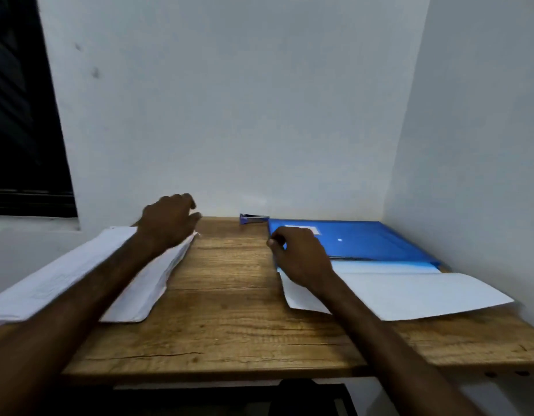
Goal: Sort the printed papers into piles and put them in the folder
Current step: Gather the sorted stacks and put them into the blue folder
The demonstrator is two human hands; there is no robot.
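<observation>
Wooden counter (229, 325) set against a pale wall. The stack of printed papers (65, 280) at left runs out of the frame's left edge and is crossed by the left forearm; its print is too faint to read. The far edge of the loose white sheets (409, 292) at right is tucked under the blue folder (364, 241), which lies flat in the far right corner. A small blue and silver desk tool (253, 219) by the wall is too blurred to identify.

Left hand (168, 223): fingers curled over the stack's far end; whether they grip a sheet cannot be told. Right hand (301, 256): narrow, with the thumb and curled fingers pinching the folder's left edge and the wrist over the white sheets
</observation>
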